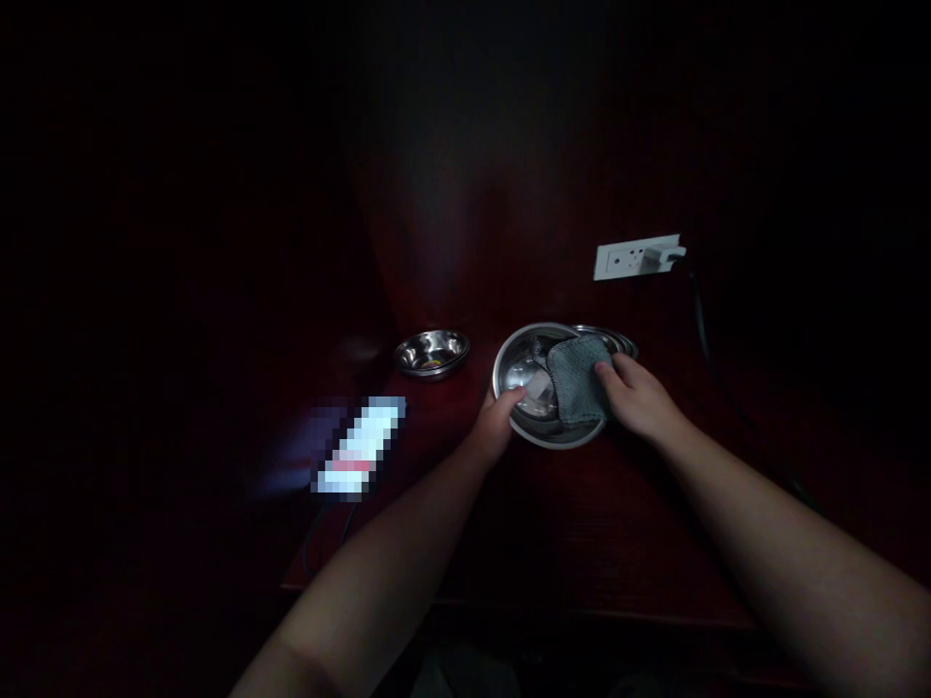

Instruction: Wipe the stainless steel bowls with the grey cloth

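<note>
A shiny steel bowl [518, 361] is tilted toward me on a dark red table [582, 523]. My left hand [495, 422] grips its near left rim, thumb inside the bowl. My right hand [636, 396] presses a grey cloth [576, 380] into the bowl's right side, fingers closed on the cloth. Behind the tilted bowl, the rims of more steel bowls [618, 339] show, stacked.
A smaller steel bowl [432, 352] stands to the left, further back. A lit phone screen [360, 448] lies at the left with a cable below it. A white power strip [636, 257] with a plug and a dark cord is at the back right. The surroundings are very dark.
</note>
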The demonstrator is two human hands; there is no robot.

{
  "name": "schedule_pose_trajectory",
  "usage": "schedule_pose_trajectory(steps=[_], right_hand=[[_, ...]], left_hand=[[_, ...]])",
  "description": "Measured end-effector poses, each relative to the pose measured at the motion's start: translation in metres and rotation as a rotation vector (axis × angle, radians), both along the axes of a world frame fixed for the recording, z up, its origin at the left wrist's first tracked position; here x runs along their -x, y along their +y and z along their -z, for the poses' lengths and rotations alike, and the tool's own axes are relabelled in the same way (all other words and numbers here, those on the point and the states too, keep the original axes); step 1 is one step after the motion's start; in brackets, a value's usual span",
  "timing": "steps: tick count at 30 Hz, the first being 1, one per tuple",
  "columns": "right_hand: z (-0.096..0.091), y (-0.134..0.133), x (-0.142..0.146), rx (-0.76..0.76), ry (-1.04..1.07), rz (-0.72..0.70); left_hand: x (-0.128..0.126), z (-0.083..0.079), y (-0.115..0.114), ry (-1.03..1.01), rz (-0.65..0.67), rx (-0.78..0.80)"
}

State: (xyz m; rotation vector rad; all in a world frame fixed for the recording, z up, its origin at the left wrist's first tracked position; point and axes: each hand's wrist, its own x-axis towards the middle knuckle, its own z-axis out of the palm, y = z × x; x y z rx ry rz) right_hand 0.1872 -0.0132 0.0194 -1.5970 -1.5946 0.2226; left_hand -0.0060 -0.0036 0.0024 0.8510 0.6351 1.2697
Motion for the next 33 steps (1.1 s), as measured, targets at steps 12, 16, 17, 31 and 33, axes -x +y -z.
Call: schedule_pose_trajectory(steps=[12,16,17,31,33], right_hand=[[-0.001,0.001,0.003,-0.005,-0.054,0.065],[-0.001,0.001,0.002,-0.015,-0.060,0.082],[-0.001,0.001,0.002,-0.008,-0.054,0.080],[0.008,0.007,0.000,0.059,0.113,0.024],[0.013,0.009,0.001,0.050,0.148,-0.047]], left_hand=[[0.004,0.001,-0.003,0.025,0.109,-0.010],[0.009,-0.001,-0.006,0.062,0.178,0.005],[0.009,-0.002,-0.006,0.068,0.186,-0.002],[0.004,-0.001,-0.015,-0.039,0.232,-0.091],[0.005,0.002,-0.010,-0.059,0.251,-0.061]])
